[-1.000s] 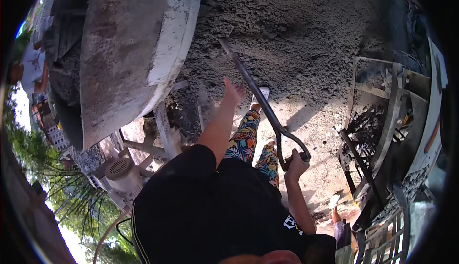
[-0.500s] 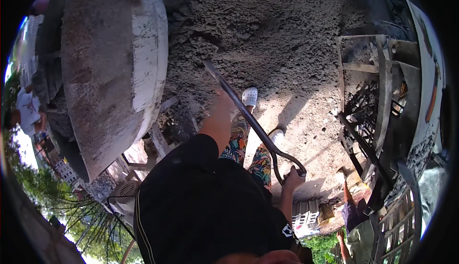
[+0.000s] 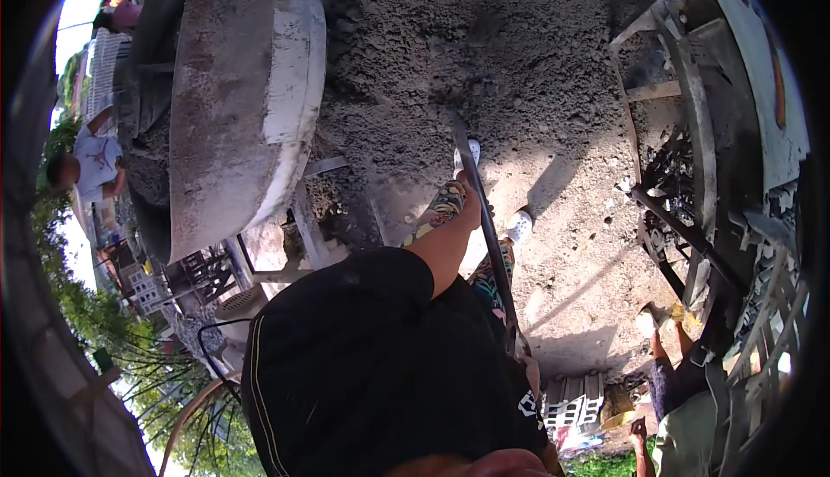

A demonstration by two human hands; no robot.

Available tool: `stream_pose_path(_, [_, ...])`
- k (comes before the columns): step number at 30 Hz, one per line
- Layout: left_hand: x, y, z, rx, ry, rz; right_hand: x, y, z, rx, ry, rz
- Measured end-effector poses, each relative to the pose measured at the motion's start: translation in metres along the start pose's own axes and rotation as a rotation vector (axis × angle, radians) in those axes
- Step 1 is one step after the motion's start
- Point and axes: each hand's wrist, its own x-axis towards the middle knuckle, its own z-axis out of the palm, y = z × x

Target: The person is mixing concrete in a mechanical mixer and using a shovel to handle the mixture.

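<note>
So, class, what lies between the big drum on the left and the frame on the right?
In the head view: dark crumbly material across the ground; nearer the person, the left hand, the long dark handle and two white shoes.

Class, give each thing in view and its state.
Grey mix: lumpy, spread out
Long-handled tool: slanting, far end at the grey mix
Left hand: at the tool, grip unclear
Right hand: closed on the tool, partly hidden
Large drum: stained
White clogs: worn
</note>
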Motion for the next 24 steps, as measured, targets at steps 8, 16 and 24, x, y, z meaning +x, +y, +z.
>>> stream_pose_path(8, [-0.136,0.013,0.033,-0.164,-0.602,-0.113,-0.023,0.022,-0.053,0.168,-0.239,0.031])
stream_pose_path(16, [-0.118,0.068,-0.013,-0.443,-0.416,0.133,0.031,-0.053,-0.024,0.890,-0.002,0.215])
stream_pose_path(24, [-0.137,0.111,-0.092,-0.405,-0.125,0.314,0.076,-0.177,0.206,0.573,-0.270,-0.338])
